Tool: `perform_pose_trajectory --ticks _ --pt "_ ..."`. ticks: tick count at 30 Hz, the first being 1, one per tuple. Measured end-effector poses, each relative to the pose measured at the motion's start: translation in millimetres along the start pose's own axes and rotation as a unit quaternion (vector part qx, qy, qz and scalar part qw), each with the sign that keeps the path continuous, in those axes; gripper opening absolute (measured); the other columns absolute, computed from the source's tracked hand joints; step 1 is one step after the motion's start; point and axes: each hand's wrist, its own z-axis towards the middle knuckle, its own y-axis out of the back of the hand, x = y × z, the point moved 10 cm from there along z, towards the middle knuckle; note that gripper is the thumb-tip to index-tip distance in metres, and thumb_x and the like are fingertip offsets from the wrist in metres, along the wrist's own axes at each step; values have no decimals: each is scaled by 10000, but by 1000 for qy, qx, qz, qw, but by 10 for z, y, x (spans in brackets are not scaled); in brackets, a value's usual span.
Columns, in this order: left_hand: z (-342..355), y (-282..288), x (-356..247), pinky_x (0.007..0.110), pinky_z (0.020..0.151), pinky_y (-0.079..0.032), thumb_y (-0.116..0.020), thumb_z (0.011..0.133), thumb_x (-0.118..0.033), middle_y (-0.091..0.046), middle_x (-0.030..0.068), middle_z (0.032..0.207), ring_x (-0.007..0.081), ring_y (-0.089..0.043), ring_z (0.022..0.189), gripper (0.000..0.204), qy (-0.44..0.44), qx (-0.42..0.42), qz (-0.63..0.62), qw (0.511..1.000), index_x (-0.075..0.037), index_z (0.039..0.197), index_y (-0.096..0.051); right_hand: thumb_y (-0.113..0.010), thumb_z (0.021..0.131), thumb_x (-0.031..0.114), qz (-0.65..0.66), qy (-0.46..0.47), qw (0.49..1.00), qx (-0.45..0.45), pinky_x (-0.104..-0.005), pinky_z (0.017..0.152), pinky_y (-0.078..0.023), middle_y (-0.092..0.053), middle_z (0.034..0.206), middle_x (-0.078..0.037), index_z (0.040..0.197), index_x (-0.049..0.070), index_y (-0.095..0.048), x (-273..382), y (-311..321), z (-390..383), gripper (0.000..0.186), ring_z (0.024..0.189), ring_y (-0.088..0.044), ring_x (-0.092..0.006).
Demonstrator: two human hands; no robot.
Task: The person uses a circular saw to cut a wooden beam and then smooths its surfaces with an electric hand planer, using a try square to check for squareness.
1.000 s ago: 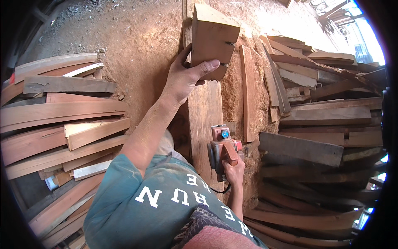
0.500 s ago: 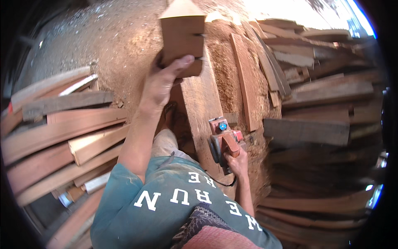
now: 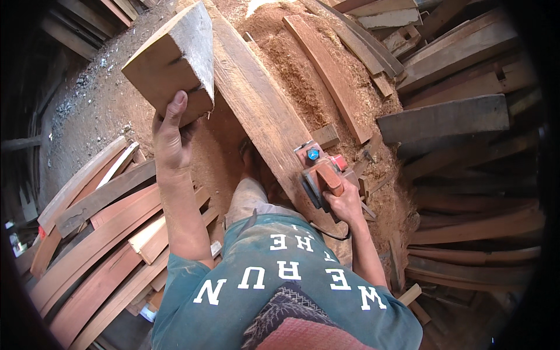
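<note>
Block [image 3: 166, 76], not yet set down, hung clamped in left fingers [image 3: 175, 111] left of the plank [image 3: 256, 87]; right fingers [image 3: 335, 201] gripped a planer [image 3: 315, 171] over its near end.

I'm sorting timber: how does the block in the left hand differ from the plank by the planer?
The block is short and chunky; the plank is long and flat. The block is held up in the left hand; the plank lies under the planer. Dark slits mark the block; streaky grain shows on the plank. Both look wooden.
</note>
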Motion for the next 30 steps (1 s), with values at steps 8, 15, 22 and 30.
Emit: perform_pose_trajectory --ticks 8,15,22,30 --pt "42 102 80 261 771 -641 -916 882 -302 -748 42 1183 136 -752 1020 613 13 9 17 1000 -68 1373 -635 -772 837 77 -9 -6 1000 10 -382 977 -554 -772 1087 -138 1262 -10 -712 -39 24 38 438 1042 -725 -222" --pt "-277 2 1175 390 1000 -602 -891 825 -17 -672 103 1331 245 -694 1155 702 167 111 110 974 -34 1448 -568 -731 827 116 -49 -8 998 43 -488 1020 -564 -732 1274 -259 1485 131 -630 -436 -135 81 666 1198 -704 -458" --pt "-451 -87 2890 356 979 -564 -887 849 -10 -690 84 1276 210 -665 1143 586 143 191 167 957 -14 1376 -631 -753 855 121 17 -6 1000 -9 -426 963 -572 -760 1129 -233 1346 78 -686 -1581 -411 -180 497 1083 -744 -400" --pt "-241 -269 3509 348 967 -555 -931 848 -83 -747 123 1200 204 -690 1085 469 -68 238 364 898 62 1231 -702 -782 867 178 14 -49 998 -31 -467 911 -573 -745 1068 -227 1222 39 -688 -1681 -270 -571 392 1036 -731 -433"
